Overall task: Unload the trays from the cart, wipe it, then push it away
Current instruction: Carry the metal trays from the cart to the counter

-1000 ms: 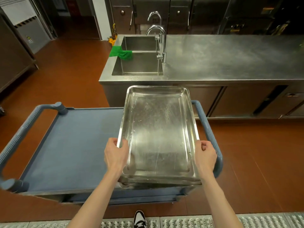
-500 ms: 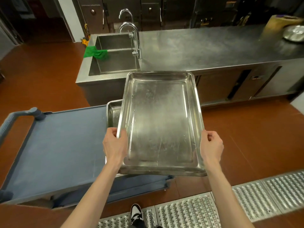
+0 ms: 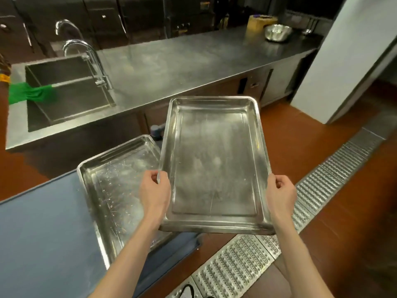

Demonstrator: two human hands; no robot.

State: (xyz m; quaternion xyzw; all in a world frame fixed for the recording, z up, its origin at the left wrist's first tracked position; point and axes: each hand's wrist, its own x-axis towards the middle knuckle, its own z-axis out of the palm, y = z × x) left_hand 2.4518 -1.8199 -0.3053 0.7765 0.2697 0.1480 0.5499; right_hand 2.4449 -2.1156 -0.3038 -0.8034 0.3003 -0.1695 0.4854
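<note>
I hold a steel tray (image 3: 214, 160) in the air to the right of the blue cart (image 3: 43, 229), over the red floor. My left hand (image 3: 155, 190) grips its left rim and my right hand (image 3: 280, 194) grips its right rim, both near the tray's near end. A second steel tray (image 3: 116, 183) lies on the cart's top at its right end, partly hidden behind my left hand and the lifted tray. A green cloth (image 3: 30, 94) hangs over the sink's left edge.
A long steel counter (image 3: 182, 63) with a double sink (image 3: 64, 93) and taps (image 3: 90, 59) runs across ahead. A steel bowl (image 3: 277, 32) and a tan container (image 3: 257, 23) stand at its far right. A metal floor grate (image 3: 279, 229) runs along the right; a white pillar (image 3: 343, 61) rises beyond.
The top tray has come off the stack and swung right, clear of the cart, uncovering the tray beneath. My view has turned right along the counter.
</note>
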